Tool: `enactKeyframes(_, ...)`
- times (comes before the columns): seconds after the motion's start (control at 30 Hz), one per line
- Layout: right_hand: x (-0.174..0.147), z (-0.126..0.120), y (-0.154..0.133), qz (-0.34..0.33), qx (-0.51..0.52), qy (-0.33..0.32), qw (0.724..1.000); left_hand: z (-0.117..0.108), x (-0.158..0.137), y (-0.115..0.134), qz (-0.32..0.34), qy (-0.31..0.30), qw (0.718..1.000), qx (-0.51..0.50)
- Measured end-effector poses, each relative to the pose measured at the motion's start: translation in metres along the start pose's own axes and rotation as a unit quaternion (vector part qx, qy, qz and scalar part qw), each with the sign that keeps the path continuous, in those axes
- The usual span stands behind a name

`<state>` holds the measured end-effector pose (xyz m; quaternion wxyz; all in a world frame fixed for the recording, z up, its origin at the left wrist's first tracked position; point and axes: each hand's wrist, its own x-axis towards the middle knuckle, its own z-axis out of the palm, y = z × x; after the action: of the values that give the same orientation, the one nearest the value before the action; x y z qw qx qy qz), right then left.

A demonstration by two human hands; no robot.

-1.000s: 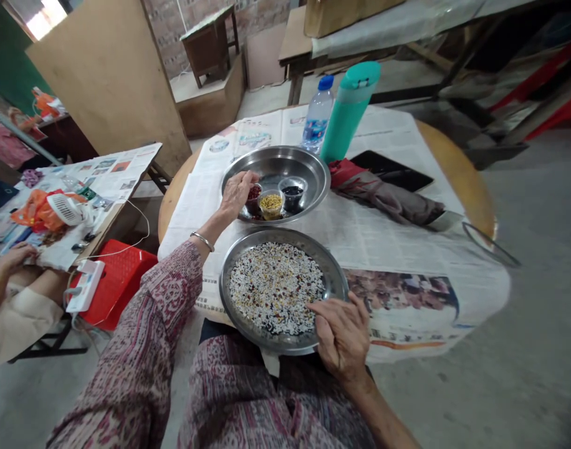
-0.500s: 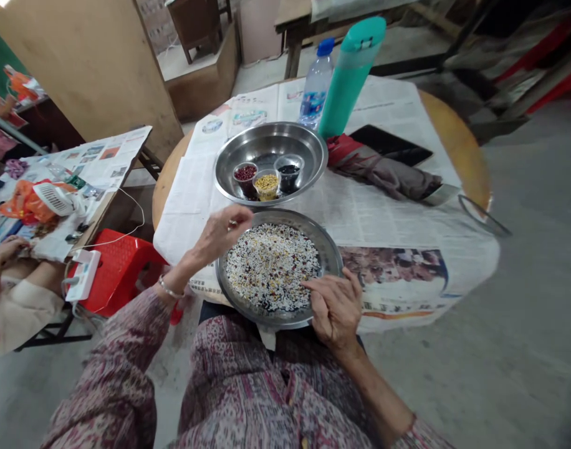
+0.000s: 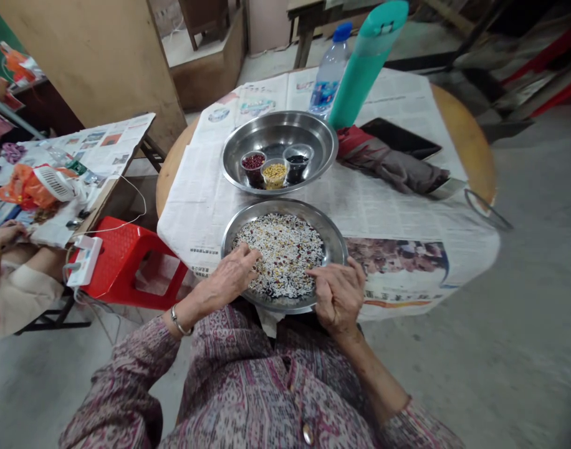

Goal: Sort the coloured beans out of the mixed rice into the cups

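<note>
A round steel bowl [image 3: 336, 244] sits at the table's near edge, holding a mix of white grains, dark grains and red and yellow beans [image 3: 285, 252]. My left hand [image 3: 234, 269] is over its left side, fingers bent down at the mix, with a gap between thumb and forefinger. On the right, my right hand [image 3: 341, 293] rests at the rim, its forefinger stretched out to the grains and its thumb apart. Behind stands a larger steel basin [image 3: 308, 128] with three clear cups: red beans [image 3: 254, 163], yellow beans [image 3: 274, 171] and black beans [image 3: 297, 161].
Newspaper [image 3: 192, 206] covers the round table. Towards the back stand a plastic bottle [image 3: 330, 72] and a tall green bottle [image 3: 367, 65]; a folded umbrella [image 3: 393, 162] lies to the right. A red stool [image 3: 126, 265] and a power strip [image 3: 85, 260] are on the left, near a seated person's hand [image 3: 7, 234].
My left hand has moved down from the gap between the two bowls to the grains in the near bowl. My right hand stays at the rim. The view has shifted slightly.
</note>
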<state>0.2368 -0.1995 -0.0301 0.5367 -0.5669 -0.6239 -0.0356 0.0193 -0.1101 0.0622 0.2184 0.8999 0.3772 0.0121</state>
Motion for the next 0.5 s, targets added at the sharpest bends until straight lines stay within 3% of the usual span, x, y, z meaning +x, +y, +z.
enactKeyframes(0.27,0.001,0.001,0.0,-0.011,-0.008,0.003,1.0,0.022,0.037,0.02,0.093,-0.004,0.992,-0.091)
enactKeyframes(0.37,0.001,0.001,0.0,-0.005,-0.012,0.002,1.0,0.027,0.063,0.019,0.118,0.035,0.987,-0.105)
enactKeyframes(0.5,0.0,0.001,0.0,-0.006,-0.01,0.0,1.0,0.018,0.087,0.011,0.102,0.097,0.985,-0.096)
